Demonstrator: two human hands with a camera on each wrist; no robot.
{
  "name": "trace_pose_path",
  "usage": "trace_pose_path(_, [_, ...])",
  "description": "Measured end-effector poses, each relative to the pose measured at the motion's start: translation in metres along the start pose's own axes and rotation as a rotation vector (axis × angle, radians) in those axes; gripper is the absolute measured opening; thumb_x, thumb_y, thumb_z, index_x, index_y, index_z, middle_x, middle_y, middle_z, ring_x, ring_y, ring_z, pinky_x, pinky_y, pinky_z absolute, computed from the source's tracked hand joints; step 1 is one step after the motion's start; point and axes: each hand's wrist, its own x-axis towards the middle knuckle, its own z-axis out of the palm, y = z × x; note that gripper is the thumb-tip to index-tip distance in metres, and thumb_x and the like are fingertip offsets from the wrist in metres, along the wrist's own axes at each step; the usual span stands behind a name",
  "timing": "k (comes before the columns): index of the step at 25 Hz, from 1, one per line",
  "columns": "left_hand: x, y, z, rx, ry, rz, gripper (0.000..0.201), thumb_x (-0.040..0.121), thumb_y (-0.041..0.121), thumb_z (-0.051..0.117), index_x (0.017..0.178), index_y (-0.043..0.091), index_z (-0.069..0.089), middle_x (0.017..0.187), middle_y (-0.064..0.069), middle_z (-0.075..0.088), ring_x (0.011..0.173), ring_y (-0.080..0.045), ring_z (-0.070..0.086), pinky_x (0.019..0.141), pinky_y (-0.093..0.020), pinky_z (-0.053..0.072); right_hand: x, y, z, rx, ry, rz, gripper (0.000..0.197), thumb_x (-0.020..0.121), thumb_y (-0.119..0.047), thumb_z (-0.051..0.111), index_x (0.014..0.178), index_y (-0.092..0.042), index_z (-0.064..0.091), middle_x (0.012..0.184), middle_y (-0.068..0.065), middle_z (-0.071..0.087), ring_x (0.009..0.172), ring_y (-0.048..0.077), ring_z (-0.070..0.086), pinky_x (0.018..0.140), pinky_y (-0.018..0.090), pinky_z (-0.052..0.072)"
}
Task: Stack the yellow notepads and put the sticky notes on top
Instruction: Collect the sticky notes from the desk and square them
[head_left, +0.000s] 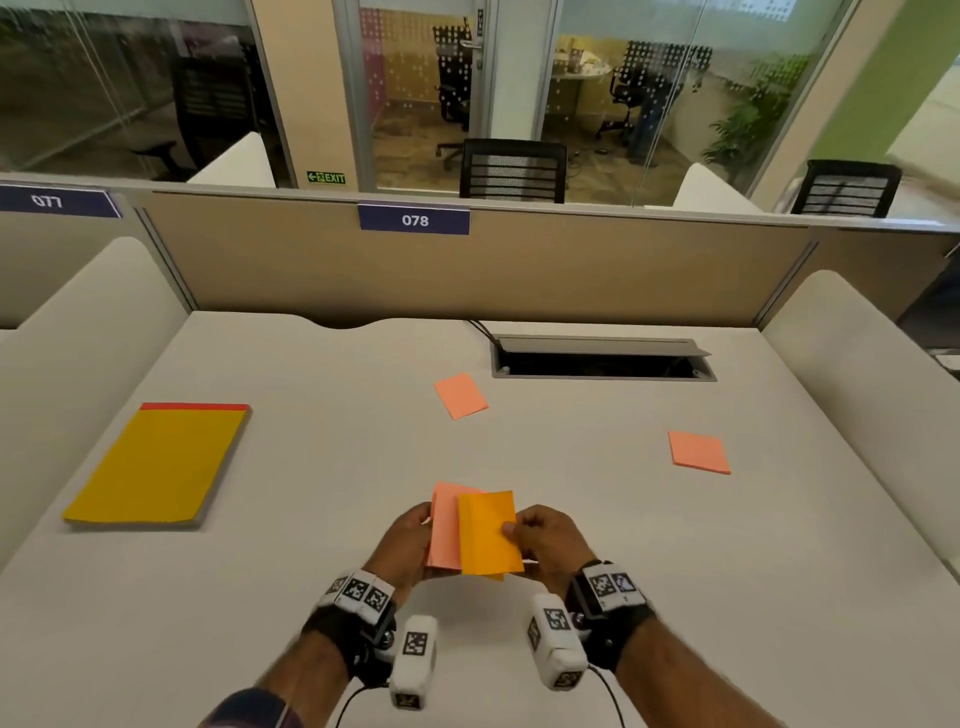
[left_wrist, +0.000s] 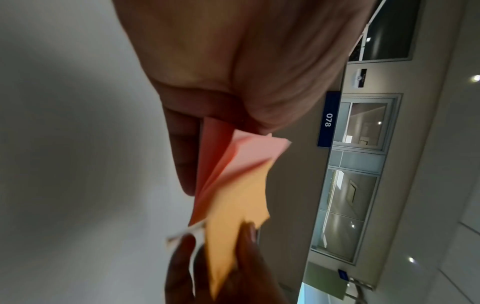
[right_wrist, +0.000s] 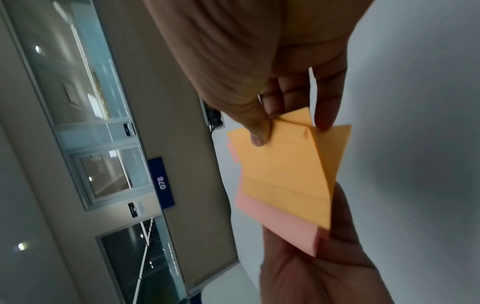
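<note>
Between both hands: pink pad (head_left: 444, 530) clasped by left hand (head_left: 402, 540), orange pad (head_left: 488, 535) pinched by right hand (head_left: 545, 535). Far left on surface (head_left: 571, 493): notepad (head_left: 156, 465), stack count unclear. Beyond: two pink pads (head_left: 461, 395) (head_left: 698, 452) uncollected. Placing on top left undone.

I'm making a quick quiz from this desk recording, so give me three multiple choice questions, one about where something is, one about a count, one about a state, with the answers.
1. Where does the yellow notepad lie on the desk?
A. left side
B. right side
C. inside the cable hatch

2. How many pink sticky pads lie loose on the desk?
A. none
B. two
C. four

3. What is the orange sticky pad's state?
A. flat on the desk
B. held in the air
C. on the notepad

Answers: A, it sits left of both hands. B, one near the cable hatch, one at right. B, the right hand pinches it against the pink pad held by the left hand.
</note>
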Motion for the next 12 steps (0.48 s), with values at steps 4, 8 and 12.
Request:
trace_pose_path(4, [0.003,-0.006,0.007,-0.044,-0.092,-0.033,0.025,0.096,0.017,0.047,0.117,0.021,0.061,0.113,-0.017,0.071,0.103,-0.038,0.068,0.089,-0.058,0.054,0.004,0.01,0.024,-0.163,0.157,-0.041,0.027,0.078,-0.019,0.074,0.063,-0.017,0.052,0.081,0.013,0.062,0.089,0.037,0.064,0.083,0.062,0.054])
trace_pose_path(8, [0.01,-0.01,0.02,-0.159,-0.076,-0.081,0.04,0.099,0.039,0.04,0.115,0.009,0.061,0.113,-0.023,0.068,0.1,-0.039,0.067,0.086,-0.058,0.055,0.015,0.022,0.022,-0.166,0.231,0.006,0.028,0.062,-0.032,0.076,0.062,-0.016,0.053,0.077,0.02,0.057,0.081,0.033,0.061,0.076,0.054,0.056])
trace_pose_path(12, [0.016,-0.008,0.049,0.064,-0.086,-0.015,0.029,0.098,0.041,0.039,0.103,0.021,0.06,0.111,-0.016,0.068,0.099,-0.034,0.065,0.082,-0.051,0.057,0.024,0.026,0.017,-0.103,0.164,0.077,0.054,0.063,-0.02,0.068,0.114,-0.018,0.049,0.114,0.018,0.062,0.1,0.036,0.064,0.078,0.055,0.059])
